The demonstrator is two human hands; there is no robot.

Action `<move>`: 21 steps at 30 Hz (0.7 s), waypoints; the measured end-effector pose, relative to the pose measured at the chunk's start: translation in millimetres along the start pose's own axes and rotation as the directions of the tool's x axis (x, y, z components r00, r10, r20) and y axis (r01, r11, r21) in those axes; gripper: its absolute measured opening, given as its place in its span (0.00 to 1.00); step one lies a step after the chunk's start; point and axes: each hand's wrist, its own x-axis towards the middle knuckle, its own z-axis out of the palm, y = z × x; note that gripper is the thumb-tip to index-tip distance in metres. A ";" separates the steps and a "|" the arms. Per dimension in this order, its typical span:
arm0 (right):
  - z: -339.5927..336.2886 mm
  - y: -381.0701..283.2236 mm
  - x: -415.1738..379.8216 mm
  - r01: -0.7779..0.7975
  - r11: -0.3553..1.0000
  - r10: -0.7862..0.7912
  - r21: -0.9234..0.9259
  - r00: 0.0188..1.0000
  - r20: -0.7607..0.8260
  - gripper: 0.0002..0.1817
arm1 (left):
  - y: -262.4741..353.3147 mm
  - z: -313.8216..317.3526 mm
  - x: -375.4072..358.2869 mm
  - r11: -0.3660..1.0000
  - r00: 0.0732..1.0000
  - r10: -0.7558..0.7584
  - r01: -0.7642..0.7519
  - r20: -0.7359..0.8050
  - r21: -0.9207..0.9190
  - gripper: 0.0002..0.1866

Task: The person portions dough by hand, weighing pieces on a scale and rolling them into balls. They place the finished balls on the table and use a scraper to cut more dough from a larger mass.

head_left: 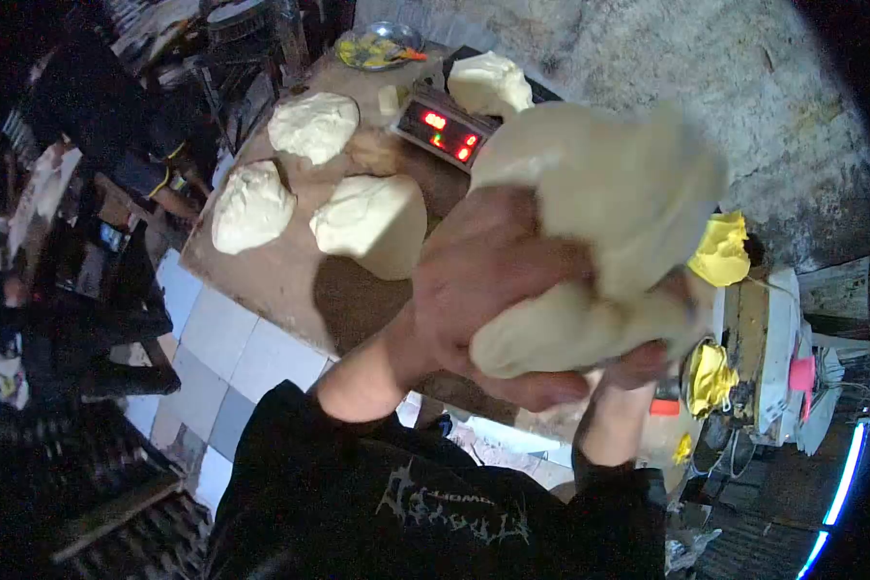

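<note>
A large soft lump of pale dough (628,193) is lifted close to the camera, blurred by motion. My left hand (512,275) is closed around it, the fingers pressing into the dough. My right hand (643,365) grips the dough's lower right side, and most of that hand is hidden behind it. Beyond them, a digital scale (445,133) with red digits stands on the wooden table (295,275). Another dough piece (490,82) rests on the scale. Three more lie on the table: a far piece (314,128), a left piece (251,208) and a near piece (369,215).
At the table's far end is a metal bowl (382,46) with yellow residue and an orange-handled tool. Yellow material (720,248) sits on the right, with a bowl of more yellow stuff (710,379) nearer. A rough wall (638,58) borders the table. Another person (97,106) is at left.
</note>
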 end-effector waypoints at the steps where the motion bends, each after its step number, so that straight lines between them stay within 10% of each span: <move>1: -1.2 3.2 -20.2 0.058 0.996 -0.056 -0.061 0.998 0.035 0.27 | -3.7 19.9 -43.6 0.958 0.977 -0.212 0.210 0.007 -0.195 0.31; 2: 0.4 7.7 -44.6 0.117 0.986 -0.109 -0.117 0.991 0.071 0.25 | -4.2 41.7 -96.0 0.837 0.909 -0.412 0.401 0.054 -0.373 0.28; 3: 20.6 16.6 -120.4 -0.393 0.919 0.394 0.028 0.919 -0.030 0.23 | 14.2 49.8 -115.7 0.954 0.913 -0.288 0.248 0.288 0.167 0.28; 4: 38.7 30.5 -177.3 -0.640 0.726 0.639 0.252 0.763 0.097 0.21 | 24.4 86.0 -212.6 0.835 0.838 -0.545 0.539 0.028 0.112 0.28; 5: 40.0 38.6 -227.7 -0.779 0.593 0.766 -0.205 0.468 0.441 0.25 | 55.0 101.1 -240.8 0.624 0.619 -0.781 0.764 0.087 0.164 0.27; 6: 50.4 42.7 -304.4 -0.475 0.574 0.818 -0.667 0.378 0.434 0.29 | 76.2 103.6 -312.0 0.392 0.163 -0.858 0.821 0.487 0.415 0.26; 8: 46.2 29.5 -410.3 -0.217 0.705 0.671 -0.675 0.512 0.536 0.29 | 129.1 100.0 -296.6 0.586 0.353 -0.804 0.605 0.478 0.539 0.34; 9: 29.5 7.5 -375.4 -0.576 0.725 0.682 -0.378 0.523 0.511 0.23 | 120.8 91.3 -270.4 0.586 0.359 -0.806 0.596 0.471 0.549 0.34; 11: -2.1 -11.3 -322.3 -0.717 0.691 0.665 -0.087 0.584 0.465 0.14 | 114.4 72.5 -222.8 0.005 -0.212 -0.777 0.940 0.593 0.342 0.24; 12: -6.3 11.9 -344.8 -0.758 0.649 0.705 0.065 0.631 0.324 0.16 | 91.4 59.9 -208.7 0.041 -0.046 -0.790 0.991 0.611 0.128 0.44; 13: -19.4 15.9 -317.8 -0.706 0.613 0.773 -0.355 0.629 0.084 0.21 | 40.9 77.8 -220.7 0.484 0.469 -0.666 0.863 0.581 -0.141 0.49; 14: -24.6 32.2 -322.0 -0.804 0.529 0.848 0.272 0.487 -0.211 0.29 | 21.8 82.9 -229.0 0.377 0.375 -0.865 0.924 0.334 -0.060 0.40; 16: -18.0 43.4 -318.0 -0.827 0.504 0.864 0.250 0.487 -0.129 0.32 | -49.1 104.3 -238.2 0.349 0.391 -0.917 0.687 0.081 0.637 0.41; 17: -14.2 48.7 -316.0 -0.850 0.475 0.877 0.227 0.478 -0.045 0.34 | -77.6 110.4 -234.1 0.360 0.389 -0.916 0.687 0.098 0.631 0.41; 18: 1.0 53.6 -319.5 -0.779 0.546 0.835 -0.308 0.536 0.124 0.38 | -105.7 115.3 -227.2 0.351 0.499 -0.862 0.460 0.089 0.816 0.42; 19: 27.0 66.6 -322.3 -0.825 0.563 0.814 -0.044 0.545 0.199 0.41 | -128.3 121.3 -221.2 0.283 0.607 -0.789 0.214 0.100 0.935 0.44; 20: 41.1 69.0 -283.1 -0.751 0.616 0.788 -0.240 0.595 0.158 0.45 | -143.0 124.3 -219.8 0.288 0.607 -0.789 0.234 0.092 0.929 0.44; 21: 64.5 89.1 -279.7 -0.841 0.467 0.884 -0.273 0.456 0.106 0.47 | -157.2 122.3 -219.4 0.338 0.236 -0.941 0.594 0.243 0.730 0.42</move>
